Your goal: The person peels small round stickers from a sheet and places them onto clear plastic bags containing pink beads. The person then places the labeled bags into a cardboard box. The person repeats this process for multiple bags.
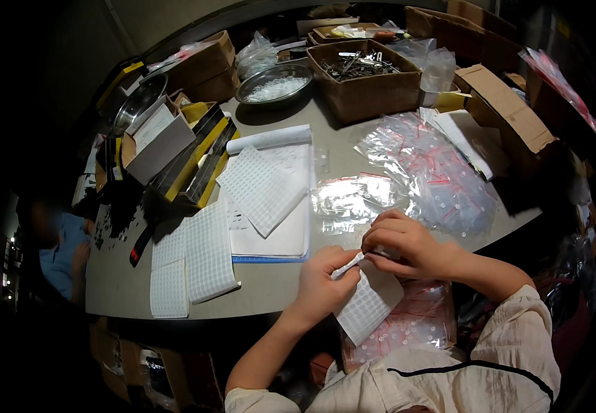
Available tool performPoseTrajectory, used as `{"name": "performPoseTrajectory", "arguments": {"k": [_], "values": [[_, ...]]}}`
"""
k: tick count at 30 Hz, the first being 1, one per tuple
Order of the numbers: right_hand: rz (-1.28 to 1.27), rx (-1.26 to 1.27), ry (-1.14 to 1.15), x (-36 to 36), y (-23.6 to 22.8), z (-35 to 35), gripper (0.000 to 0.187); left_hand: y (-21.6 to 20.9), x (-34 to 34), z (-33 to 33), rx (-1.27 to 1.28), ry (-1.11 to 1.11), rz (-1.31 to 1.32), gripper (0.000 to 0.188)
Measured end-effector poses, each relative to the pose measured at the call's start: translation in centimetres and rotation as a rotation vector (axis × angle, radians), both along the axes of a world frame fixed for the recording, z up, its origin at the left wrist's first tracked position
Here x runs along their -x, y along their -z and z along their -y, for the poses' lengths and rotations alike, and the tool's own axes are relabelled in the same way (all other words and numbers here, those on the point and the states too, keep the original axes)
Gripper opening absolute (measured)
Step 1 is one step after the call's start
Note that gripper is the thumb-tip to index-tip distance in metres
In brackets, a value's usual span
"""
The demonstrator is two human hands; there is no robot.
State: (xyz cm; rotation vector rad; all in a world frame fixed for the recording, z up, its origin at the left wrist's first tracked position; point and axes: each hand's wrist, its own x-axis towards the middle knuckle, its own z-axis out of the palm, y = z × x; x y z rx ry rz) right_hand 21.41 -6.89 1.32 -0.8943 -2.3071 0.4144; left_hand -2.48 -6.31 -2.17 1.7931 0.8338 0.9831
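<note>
A sheet of small white round stickers hangs over the table's near edge, its top edge curled. My left hand grips that sheet at the curled edge between thumb and fingers. Close beside it, my right hand is closed in a pinch at the sheet's top corner; whatever its fingertips hold is hidden. Just beyond my hands lie flat clear plastic bags with red strips. Under the sheet, more clear bags with red lines and white dots are stacked in front of my body.
More sticker sheets lie left, one upon an open notepad. A large heap of clear bags spreads right. Behind stand a steel bowl and a carton of metal parts. A person in blue is at far left.
</note>
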Motion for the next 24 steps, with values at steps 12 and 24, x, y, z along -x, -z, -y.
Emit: {"name": "performPoseTrajectory", "arguments": {"k": [12,24], "values": [[-0.071,-0.088,0.018,-0.2,1.1,-1.7,0.021,1.3,-0.6,-1.3,0.085,0.004,0.07,0.034],[-0.089,0.043,-0.017,0.0,0.8,-2.3,0.017,1.0,-0.2,-1.3,0.11,0.005,0.086,0.034]]}}
